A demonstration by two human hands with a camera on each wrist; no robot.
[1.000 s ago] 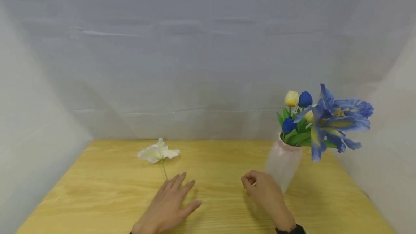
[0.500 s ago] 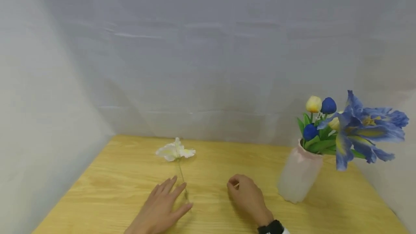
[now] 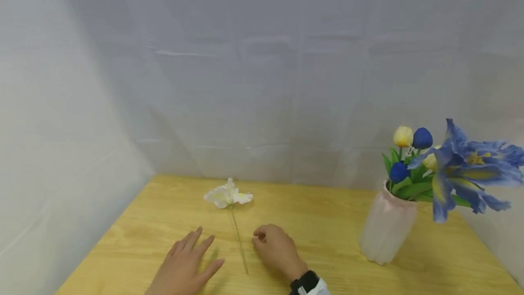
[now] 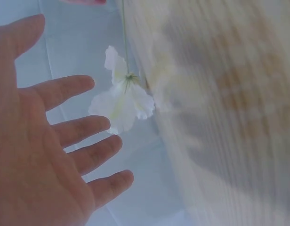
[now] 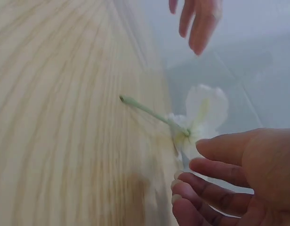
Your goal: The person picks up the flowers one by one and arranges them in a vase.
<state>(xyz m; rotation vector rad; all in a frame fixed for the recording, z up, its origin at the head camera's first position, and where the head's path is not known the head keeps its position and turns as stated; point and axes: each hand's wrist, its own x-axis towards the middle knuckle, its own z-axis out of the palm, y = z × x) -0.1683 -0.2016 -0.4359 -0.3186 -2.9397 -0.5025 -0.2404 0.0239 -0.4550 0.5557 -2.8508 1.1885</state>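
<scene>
A white artificial flower [image 3: 227,195] lies on the wooden table, its thin green stem [image 3: 239,239] pointing toward me. To the left of that stem is my left hand [image 3: 182,262], fingers spread and fairly straight, holding nothing. My right hand [image 3: 278,250] is just right of the stem, its fingers loosely bent. The right wrist view shows a gap between this hand's thumb and fingers, with the stem [image 5: 149,111] beyond them. In the left wrist view the white petals [image 4: 121,106] appear past my spread fingers.
A pale pink-white vase [image 3: 386,227] stands on the right of the table [image 3: 335,213]. It holds yellow and blue tulips and a large blue iris [image 3: 471,174] leaning right. A grey-white sheet [image 3: 262,81] hangs behind, with pale walls at both sides.
My right hand has moved left, away from the vase to beside the stem. My left hand has drawn left and back, uncovering the stem. The head view has turned rightward-shifting the scene.
</scene>
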